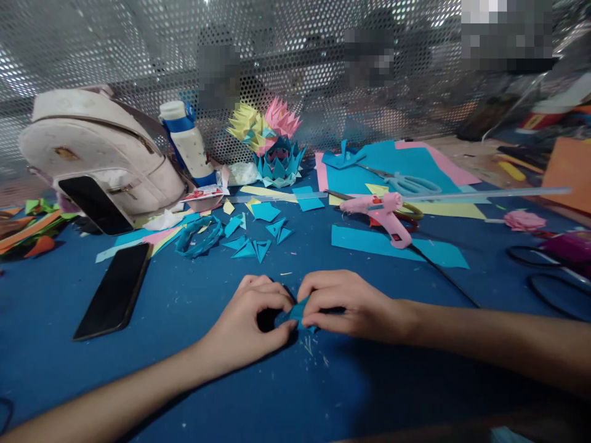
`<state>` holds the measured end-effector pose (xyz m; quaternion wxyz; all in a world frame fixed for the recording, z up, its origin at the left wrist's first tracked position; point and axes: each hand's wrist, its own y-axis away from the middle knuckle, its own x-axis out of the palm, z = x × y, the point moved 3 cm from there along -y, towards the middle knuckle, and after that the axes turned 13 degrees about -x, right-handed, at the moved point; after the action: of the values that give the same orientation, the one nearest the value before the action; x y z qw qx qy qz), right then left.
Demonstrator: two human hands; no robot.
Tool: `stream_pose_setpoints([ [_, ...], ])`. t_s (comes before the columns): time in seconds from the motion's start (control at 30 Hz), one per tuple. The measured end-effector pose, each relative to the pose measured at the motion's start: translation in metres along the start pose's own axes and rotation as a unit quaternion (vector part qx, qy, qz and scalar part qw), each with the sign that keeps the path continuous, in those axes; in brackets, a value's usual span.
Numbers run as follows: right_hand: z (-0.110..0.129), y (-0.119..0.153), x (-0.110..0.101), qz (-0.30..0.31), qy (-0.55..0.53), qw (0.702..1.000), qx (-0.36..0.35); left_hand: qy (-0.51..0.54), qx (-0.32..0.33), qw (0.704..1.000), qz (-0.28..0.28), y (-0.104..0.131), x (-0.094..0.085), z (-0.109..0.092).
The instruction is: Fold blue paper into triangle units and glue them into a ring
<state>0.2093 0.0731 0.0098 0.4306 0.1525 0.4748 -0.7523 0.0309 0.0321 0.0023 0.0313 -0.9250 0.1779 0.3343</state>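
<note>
Between my two hands, low over the blue tabletop, is a small piece of blue paper (300,312), partly hidden by the fingers. My left hand (258,317) pinches its left side with thumb and forefinger. From the other side, the bent fingers of my right hand (344,304) press on the paper. Several folded blue paper points (249,248) lie just beyond the hands, beside a ring of blue paper (199,235). Farther back stands a paper flower piece with blue petals (279,163) below and yellow and pink blooms above.
A pink glue gun (381,212) with its cord rests at right on a blue paper strip (434,249). Scissors (410,183) lie on coloured sheets behind it. At left are a phone (113,292), another phone (95,206), a backpack (101,141) and a bottle (187,138).
</note>
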Motion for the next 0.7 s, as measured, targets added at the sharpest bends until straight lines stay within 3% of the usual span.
stream_pose_setpoints([
  [0.23,-0.002,-0.003,-0.001,-0.013,-0.041,0.997,0.057,0.005,-0.012,1.000,0.003,-0.001,-0.001,0.002],
  [0.37,-0.006,-0.005,-0.003,-0.050,-0.087,0.989,0.112,0.035,-0.041,0.998,-0.025,-0.001,-0.001,0.007],
  [0.5,-0.008,-0.006,-0.007,-0.061,-0.087,0.988,0.115,0.081,-0.087,0.991,-0.065,-0.001,-0.004,0.011],
  [0.7,-0.011,-0.003,-0.005,-0.065,-0.087,0.984,0.144,0.134,-0.104,0.983,-0.072,-0.001,-0.008,0.009],
])
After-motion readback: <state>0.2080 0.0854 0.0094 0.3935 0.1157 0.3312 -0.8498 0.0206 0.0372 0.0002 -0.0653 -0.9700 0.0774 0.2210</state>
